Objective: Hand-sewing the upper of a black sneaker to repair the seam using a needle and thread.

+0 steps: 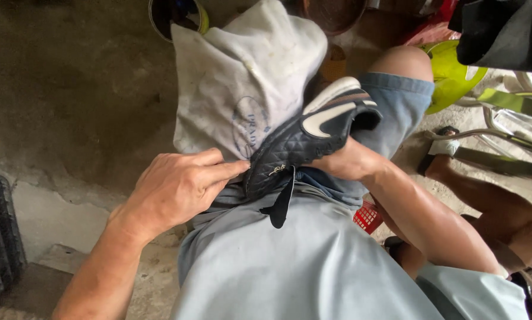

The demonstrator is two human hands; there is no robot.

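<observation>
Seated person, head view down onto lap. Black quilted shoe (310, 137) with white sole and white curved mark lies at frame centre, across the thighs, toe toward the lower left. Left hand (180, 185), left of centre, fingers (227, 170) closed in a pinch at the toe edge of the shoe. Right hand (349, 161) is under the heel side, fingers hidden; grip cannot be told. Soiled white cloth (242, 77) drapes over the knee above the shoe. Lime-green plastic stool (453, 74) upper right.
</observation>
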